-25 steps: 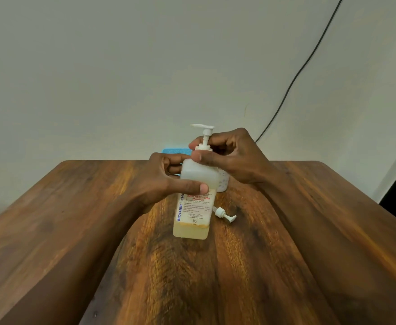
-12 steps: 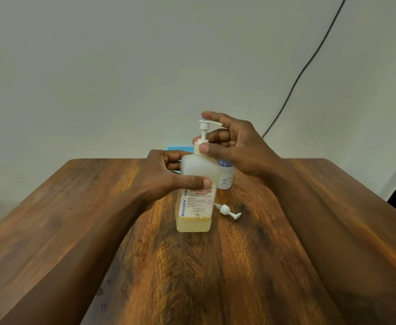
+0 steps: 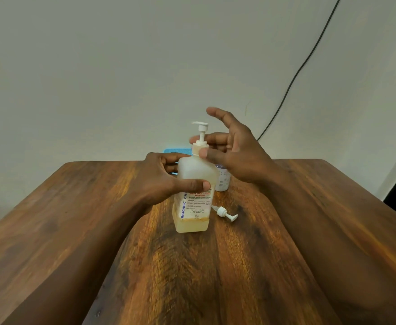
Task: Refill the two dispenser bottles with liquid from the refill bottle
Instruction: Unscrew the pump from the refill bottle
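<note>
Centrally, a bottle [image 3: 193, 195] stands on a wooden table [image 3: 75, 231]; it is translucent and labelled, with a shallow layer of yellowish liquid at the bottom. A white pump [image 3: 200, 134] is fitted to its neck. The left hand [image 3: 162, 181] wraps round the bottle's body, thumb across the front of the label. The right hand [image 3: 234, 156] pinches the pump's collar between the thumb and a finger behind it, while its forefinger points up, spread well clear of the pump head.

Just behind the bottle, partly hidden by the right hand, stands a small bottle [image 3: 222, 181]. A loose pump [image 3: 225, 213] lies on its side on the wood, just right of the bottle's base and not touching it. A blue object [image 3: 176, 151] shows behind the left hand at the table's far edge; what it is cannot be told.

The bottle sits toward the far edge and well apart from both side edges. Both forearms reach in from the near side, with bare wood between them.

The count: two bottles, two pumps (one fitted, one loose), two hands. One dark cable [image 3: 297, 73] runs down the pale wall behind.
</note>
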Demonstrator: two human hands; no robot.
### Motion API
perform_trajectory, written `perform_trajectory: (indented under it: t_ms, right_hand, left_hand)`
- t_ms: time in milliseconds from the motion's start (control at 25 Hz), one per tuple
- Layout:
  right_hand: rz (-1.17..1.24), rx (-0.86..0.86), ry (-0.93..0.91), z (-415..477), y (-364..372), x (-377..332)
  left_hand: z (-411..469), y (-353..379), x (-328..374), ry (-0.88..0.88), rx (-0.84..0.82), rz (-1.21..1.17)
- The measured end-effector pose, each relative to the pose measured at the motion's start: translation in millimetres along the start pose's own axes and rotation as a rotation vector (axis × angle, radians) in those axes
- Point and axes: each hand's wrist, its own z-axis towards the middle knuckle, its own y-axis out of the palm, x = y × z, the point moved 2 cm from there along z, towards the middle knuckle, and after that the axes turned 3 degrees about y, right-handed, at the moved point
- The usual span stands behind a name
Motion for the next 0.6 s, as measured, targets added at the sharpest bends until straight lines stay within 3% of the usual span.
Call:
perform_trajectory:
  t_ms: [40,120,280,520,600]
  right_hand:
    - [0.066,-0.065,0.007,-0.2,-0.4,1.1]
    - [-0.032,-0.083,-0.012,0.2,1.0,0.1]
    - [-0.486,0.259,-0.092,-1.2,3.6,-0.6]
    - [0.049,0.091,-0.060,-0.8,-5.7,-1.0]
    - [0.054,0.151,-0.112,0.6,-9.8,-4.1]
  left_hand:
    - [0.1,-0.4,-0.3,-0.002,0.006,0.001]
    - [-0.8,0.6,-0.8,-0.006,0.008,0.014]
    - [-1.5,4.7,-1.1,0.011,0.015,0.068]
    - [0.4,3.1,-7.1,-0.031,0.013,0.042]
    - [0.8,3.8,-9.4,-0.051,0.013,0.057]
